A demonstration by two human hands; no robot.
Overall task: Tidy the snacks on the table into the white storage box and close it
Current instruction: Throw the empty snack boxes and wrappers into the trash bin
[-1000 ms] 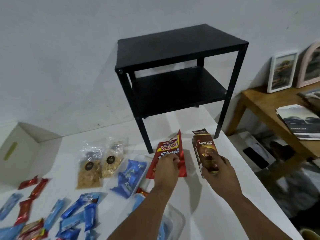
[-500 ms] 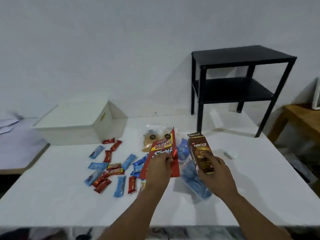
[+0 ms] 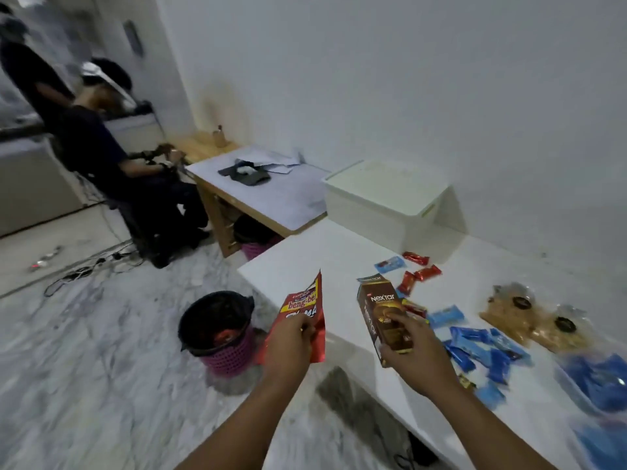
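My left hand (image 3: 290, 344) grips a red Beng-Beng pouch (image 3: 302, 310), held up past the table's left edge, over the floor. My right hand (image 3: 412, 351) grips a brown Nextar box (image 3: 381, 312) above the white table (image 3: 325, 256). The white storage box (image 3: 386, 201) stands at the table's far side with its lid on. Small red and blue snack bars (image 3: 475, 344) lie scattered on the table to the right of my hands. Two clear bags of brown snacks (image 3: 529, 317) and blue packs in clear wrap (image 3: 597, 381) lie further right.
A black bin in a pink basket (image 3: 217, 329) stands on the marble floor left of the table. A second desk (image 3: 271, 195) with papers adjoins the table at the far left. A seated person (image 3: 112, 157) works beyond it. Cables lie on the floor.
The view has swung far to the left; the black shelf is out of view. Both hands keep their holds on the pouch and the box, now near the table's left edge.
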